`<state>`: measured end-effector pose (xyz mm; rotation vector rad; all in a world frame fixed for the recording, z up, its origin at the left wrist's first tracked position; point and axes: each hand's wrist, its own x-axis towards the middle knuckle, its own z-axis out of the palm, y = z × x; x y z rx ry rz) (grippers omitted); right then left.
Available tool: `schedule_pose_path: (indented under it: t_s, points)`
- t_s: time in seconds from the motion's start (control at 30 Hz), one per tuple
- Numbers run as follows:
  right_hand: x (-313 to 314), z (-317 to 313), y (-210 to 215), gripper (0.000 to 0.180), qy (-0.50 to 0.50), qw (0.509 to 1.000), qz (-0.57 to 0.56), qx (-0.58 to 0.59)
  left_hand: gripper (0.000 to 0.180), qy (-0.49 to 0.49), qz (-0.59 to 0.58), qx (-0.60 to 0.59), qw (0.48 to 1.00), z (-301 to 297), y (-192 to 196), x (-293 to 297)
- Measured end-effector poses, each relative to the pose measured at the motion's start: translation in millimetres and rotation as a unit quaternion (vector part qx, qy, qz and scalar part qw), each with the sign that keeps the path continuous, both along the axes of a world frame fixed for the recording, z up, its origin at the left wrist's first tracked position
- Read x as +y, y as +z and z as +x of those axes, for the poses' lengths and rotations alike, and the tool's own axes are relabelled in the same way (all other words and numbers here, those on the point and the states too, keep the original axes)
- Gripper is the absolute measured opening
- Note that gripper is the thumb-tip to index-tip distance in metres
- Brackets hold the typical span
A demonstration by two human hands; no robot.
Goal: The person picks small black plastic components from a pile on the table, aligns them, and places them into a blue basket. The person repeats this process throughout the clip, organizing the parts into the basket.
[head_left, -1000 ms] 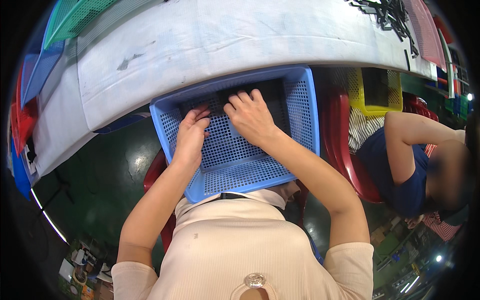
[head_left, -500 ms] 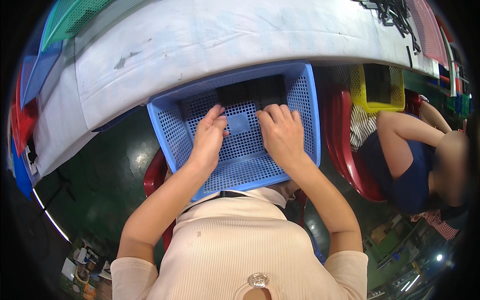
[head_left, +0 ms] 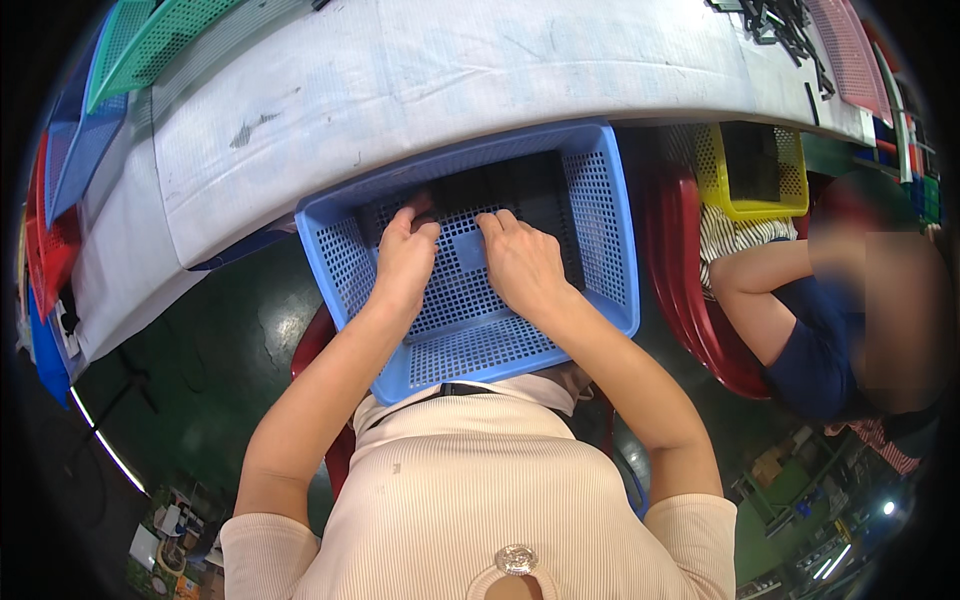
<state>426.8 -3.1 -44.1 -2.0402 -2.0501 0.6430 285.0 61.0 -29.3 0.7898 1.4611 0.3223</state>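
A blue perforated plastic basket (head_left: 598,306) rests across my lap, tilted against the table's edge. Dark black pieces (head_left: 510,187) lie along its far side and toward the right; their single shapes are hard to make out. Inside the basket, my left hand (head_left: 402,262) hovers over the mesh left of centre, with bent fingers and smeared fingertips. Close beside it, my right hand (head_left: 522,260) is closed, palm down, with thumb and fingers drawn together near the basket's middle. Whatever the right fingers hold, if anything, is hidden beneath them.
A white-covered table (head_left: 400,80) spans the far side, with several black strips (head_left: 775,30) at its right. Green basket (head_left: 150,50) stands far left. To my right are a red chair (head_left: 685,290), a yellow basket (head_left: 752,207) and a seated person (head_left: 765,300).
My right hand has moved left, nearer my left hand. The left hand has shifted slightly left, its fingers moving. The person on the right has changed posture, bringing an arm forward.
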Motion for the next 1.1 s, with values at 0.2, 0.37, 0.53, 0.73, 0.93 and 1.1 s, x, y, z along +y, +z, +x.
schedule_pose_path:
  t_s: [0.2, 0.37, 0.53, 0.73, 0.93, 1.1]
  points:
    - [4.8, 1.5, 3.2, 0.028, -0.036, 0.998, -0.04, 0.017, 0.053, -0.004, 0.0, -0.007, 1.0, -0.6, 1.5, 0.9]
    - [3.0, 4.5, 20.7, 0.029, -0.036, 0.998, -0.037, 0.024, 0.043, -0.152, 0.11, 0.07, 0.98, -23.9, -14.9, -5.9]
    - [4.2, 26.8, 55.5, 0.023, -0.08, 0.991, 0.105, 0.031, 0.025, -0.339, 0.24, -0.016, 0.91, -11.3, 60.6, 5.5]
    - [71.0, 122.4, 122.8, 0.014, -0.219, 0.922, 0.315, 0.049, 0.027, -0.306, 0.472, -0.056, 0.825, 39.3, 111.9, 75.1]
    - [142.7, 223.0, 77.3, 0.016, -0.26, 0.891, 0.372, 0.016, 0.022, -0.246, 0.492, -0.096, 0.829, 101.0, 50.1, 132.3]
    - [243.2, 233.9, 51.8, 0.034, -0.183, 0.893, 0.406, -0.065, 0.02, -0.232, 0.543, -0.046, 0.806, 100.2, 46.9, 128.6]
